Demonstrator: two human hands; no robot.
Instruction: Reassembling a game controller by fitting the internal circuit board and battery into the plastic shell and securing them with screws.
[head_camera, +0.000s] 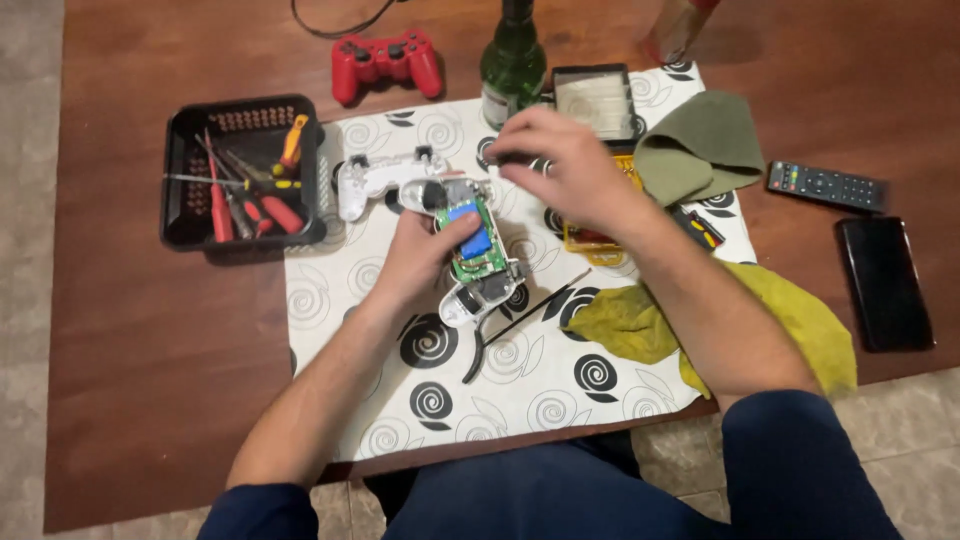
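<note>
1. Holding the opened game controller in the left hand; its fingers are wrapping narrowly around the half-shell, thumb lying against the green circuit board and the blue battery block. The controller is sitting just above the spiral-patterned white mat, near its middle.
2. Hovering over the controller's top end is the right hand; its fingers are curling inward, tips pinching narrowly. Cannot tell whether anything is sitting between them.
3. Lying just left of the left hand, on the mat, is a white controller shell, separate from the held part.
4. Resting at the surface's far edge, well apart from the hands, is a red game controller.
5. Sitting left of the mat is a black plastic basket holding screwdrivers with red and yellow handles.
6. Standing behind the right hand are a green glass bottle and a clear-lidded box.
7. Lying beneath the right forearm is a yellow bit tray, partly hidden.
8. Lying to the right are an olive cloth, a yellow cloth, a black remote and a dark phone.
9. Lying on the mat below the controller is a thin black tool, angled.
10. Carrying everything is a brown wooden surface.
</note>
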